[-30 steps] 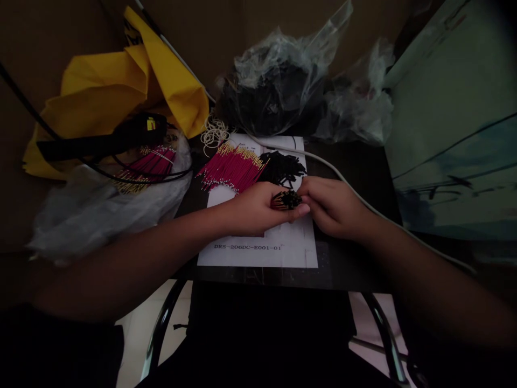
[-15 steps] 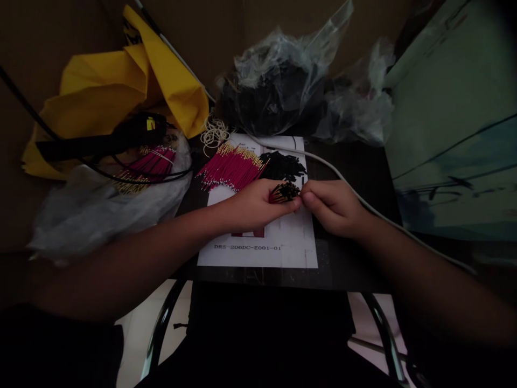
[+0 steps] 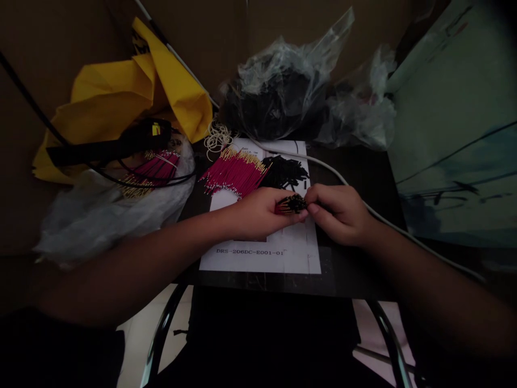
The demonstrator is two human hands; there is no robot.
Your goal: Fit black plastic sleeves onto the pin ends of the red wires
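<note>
1. I held a tight bundle of magenta wires (image 3: 287,205), black-tipped at one end.
2. A loose row of gold-tipped magenta wires (image 3: 233,172) lay on the white printed sheet (image 3: 299,258).
3. Loose black plastic pieces (image 3: 283,172) lay heaped just beside that row.

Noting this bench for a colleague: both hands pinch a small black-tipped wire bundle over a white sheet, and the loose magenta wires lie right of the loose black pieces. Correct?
No: in the head view, the loose magenta wires lie left of the loose black pieces, not right. The rest stands: the left hand and right hand pinch the small black-tipped wire bundle over the white sheet.
</note>
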